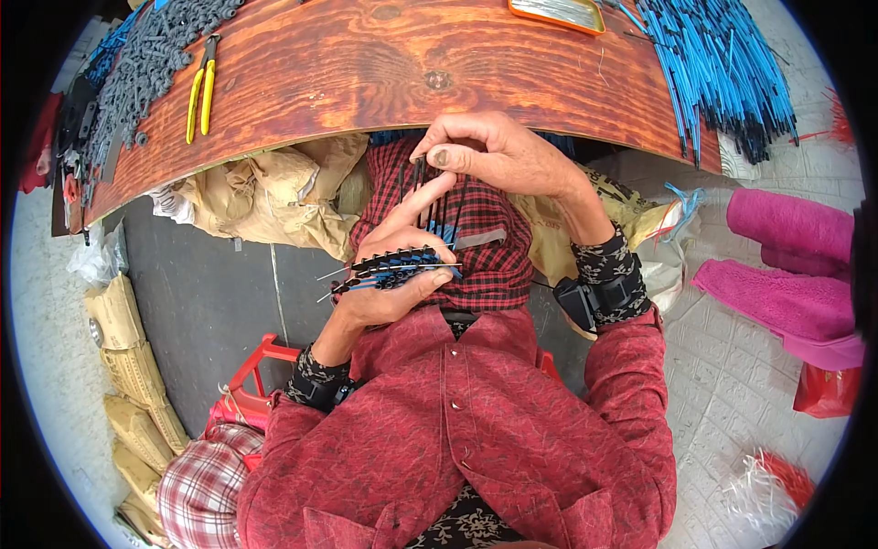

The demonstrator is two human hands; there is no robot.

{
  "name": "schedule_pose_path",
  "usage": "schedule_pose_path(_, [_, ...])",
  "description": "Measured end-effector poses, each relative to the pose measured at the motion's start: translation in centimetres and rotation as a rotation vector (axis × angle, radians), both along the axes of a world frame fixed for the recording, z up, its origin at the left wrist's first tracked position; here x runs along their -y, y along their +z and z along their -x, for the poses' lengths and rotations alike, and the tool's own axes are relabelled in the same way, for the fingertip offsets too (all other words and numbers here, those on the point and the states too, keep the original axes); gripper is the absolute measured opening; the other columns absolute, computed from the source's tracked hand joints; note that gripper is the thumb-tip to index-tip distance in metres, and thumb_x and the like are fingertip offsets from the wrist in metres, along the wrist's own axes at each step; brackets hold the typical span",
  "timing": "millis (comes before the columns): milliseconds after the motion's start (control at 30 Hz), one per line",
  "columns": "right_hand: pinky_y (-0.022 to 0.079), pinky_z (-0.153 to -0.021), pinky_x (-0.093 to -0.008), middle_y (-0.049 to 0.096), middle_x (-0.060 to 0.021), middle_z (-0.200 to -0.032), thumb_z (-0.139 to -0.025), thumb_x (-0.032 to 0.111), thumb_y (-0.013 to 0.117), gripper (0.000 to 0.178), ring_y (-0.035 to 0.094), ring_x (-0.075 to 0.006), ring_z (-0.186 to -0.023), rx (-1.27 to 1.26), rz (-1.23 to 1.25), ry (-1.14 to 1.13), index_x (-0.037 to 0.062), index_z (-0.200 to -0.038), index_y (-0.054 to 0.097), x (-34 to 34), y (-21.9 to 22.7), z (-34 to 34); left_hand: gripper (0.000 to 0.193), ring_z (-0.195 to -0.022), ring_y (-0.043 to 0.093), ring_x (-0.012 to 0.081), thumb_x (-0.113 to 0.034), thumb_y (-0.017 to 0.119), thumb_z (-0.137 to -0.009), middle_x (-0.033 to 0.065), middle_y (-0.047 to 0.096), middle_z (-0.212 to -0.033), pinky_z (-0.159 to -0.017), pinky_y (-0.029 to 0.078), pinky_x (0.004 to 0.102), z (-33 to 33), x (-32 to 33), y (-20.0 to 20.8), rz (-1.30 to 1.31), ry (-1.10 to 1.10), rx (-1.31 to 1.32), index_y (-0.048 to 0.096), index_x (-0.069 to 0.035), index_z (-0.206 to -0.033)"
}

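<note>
My left hand (373, 306) is closed around a row of thin black-and-blue sticks (395, 266), held above my lap. Fine metal wires stick out of the row on its left side, and one on the right by my thumb. Long black stick ends (427, 203) run up past my left index finger, with blue parts below them. At the tip of that finger, my right hand (508, 157) pinches with thumb and fingers at the black ends. Its fingers partly cover what they grip.
A wooden table (366, 64) curves ahead of me. Yellow-handled pliers (201, 91) and a pile of grey coiled pieces (151, 78) lie on its left. At the right is a heap of blue sticks (722, 73), with an orange-rimmed tin (558, 13) of wires nearby. Brown paper sacks (265, 197) sit below.
</note>
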State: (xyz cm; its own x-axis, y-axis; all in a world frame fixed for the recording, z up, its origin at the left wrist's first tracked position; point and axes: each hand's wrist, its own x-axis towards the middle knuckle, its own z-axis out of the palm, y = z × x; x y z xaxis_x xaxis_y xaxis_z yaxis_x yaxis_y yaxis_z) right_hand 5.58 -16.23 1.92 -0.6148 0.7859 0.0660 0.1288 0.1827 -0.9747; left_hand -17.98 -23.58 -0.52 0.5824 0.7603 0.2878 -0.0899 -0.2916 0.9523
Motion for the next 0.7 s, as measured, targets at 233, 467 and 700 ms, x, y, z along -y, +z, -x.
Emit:
schedule_pose_path(233, [0.052, -0.082, -0.0277, 0.071, -0.0044, -0.097, -0.104, 0.026, 0.062, 0.030, 0.064, -0.0102, -0.091, 0.067, -0.025, -0.011, -0.0015, -0.110, 0.070, -0.3, 0.3, -0.4, 0.021, -0.150, 0.035, 0.0397, -0.011, 0.079, -0.082, 0.0317, 0.038, -0.157, -0.124, 0.021, 0.0496, -0.1, 0.0, -0.1, -0.033, 0.012, 0.054, 0.073, -0.005, -0.101])
schedule_pose_path(467, [0.053, -0.082, -0.0311, 0.073, -0.0053, -0.096, -0.104, 0.025, 0.060, 0.028, 0.065, -0.0124, -0.090, 0.093, -0.091, 0.041, -0.0006, -0.108, 0.071, -0.6, 1.1, -0.3, 0.019, -0.147, 0.041, 0.0389, -0.012, 0.079, -0.082, 0.0272, 0.044, -0.155, -0.124, 0.017, 0.0530, 0.1, 0.0, 0.2, -0.078, -0.025, -0.009, 0.073, -0.007, -0.099])
schedule_pose_path(700, [0.052, -0.080, -0.0305, 0.073, -0.0055, -0.093, -0.103, 0.025, 0.061, 0.027, 0.065, -0.0120, -0.088, 0.150, -0.123, 0.058, -0.0003, -0.104, 0.072, -0.7, 1.4, -0.3, 0.019, -0.145, 0.044, 0.0381, -0.018, 0.079, -0.083, 0.0246, 0.047, -0.153, -0.125, 0.017, 0.0541, -0.1, 0.1, 0.0, -0.085, -0.013, -0.026, 0.072, -0.010, -0.098])
